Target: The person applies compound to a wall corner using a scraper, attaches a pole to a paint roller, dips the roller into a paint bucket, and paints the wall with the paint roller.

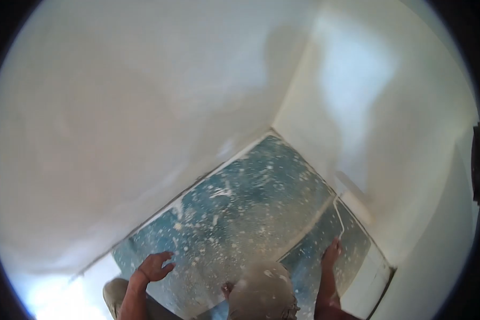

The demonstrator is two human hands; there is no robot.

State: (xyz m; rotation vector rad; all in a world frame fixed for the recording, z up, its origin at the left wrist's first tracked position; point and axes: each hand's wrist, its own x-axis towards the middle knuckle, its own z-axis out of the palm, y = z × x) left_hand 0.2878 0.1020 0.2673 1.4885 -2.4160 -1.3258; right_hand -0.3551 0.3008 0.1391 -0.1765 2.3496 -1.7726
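Note:
My left hand (156, 266) is held out over the blue-green, paint-spattered floor covering (224, 213), thumb and fingers apart, with nothing in it. Farther right, my right hand (332, 253) is closed at the end of a bent white wire frame (341, 216); the handle itself is hidden in the hand. The frame leads up to a pale paint roller (354, 197), which lies against the lower part of the right wall (357, 122).
The left wall (117, 133) meets the right one in a corner, with dark shadows on both. Beige cloth with white spots (264, 290) bulges up at the bottom centre, beside a small bit of skin (227, 289). A dark object (477, 165) shows at the right edge.

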